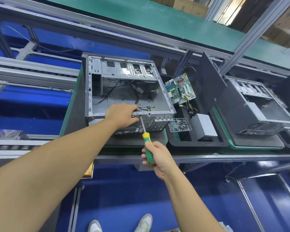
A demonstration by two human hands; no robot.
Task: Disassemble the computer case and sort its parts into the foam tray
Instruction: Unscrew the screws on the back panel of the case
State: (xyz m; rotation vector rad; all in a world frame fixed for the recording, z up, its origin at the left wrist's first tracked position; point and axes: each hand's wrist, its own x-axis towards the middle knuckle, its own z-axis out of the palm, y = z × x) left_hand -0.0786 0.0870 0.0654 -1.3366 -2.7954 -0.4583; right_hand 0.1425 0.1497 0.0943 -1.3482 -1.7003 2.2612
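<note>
At twelve o'clock lies the open computer case (124, 97), my left grip (122, 116) hooked over its rear rim, my right grip (157, 158) holding the screwdriver (146, 138), tip against the rear panel. I judge I'm on a rear screw. Next I must keep the tip square, then carry the screw to the foam tray (196, 144) at three o'clock.

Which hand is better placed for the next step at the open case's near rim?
Right. The right hand grips the green-and-yellow-handled screwdriver, whose tip meets the near rim of the open grey metal computer case. The left hand only grips that rim beside it, steadying.
</note>
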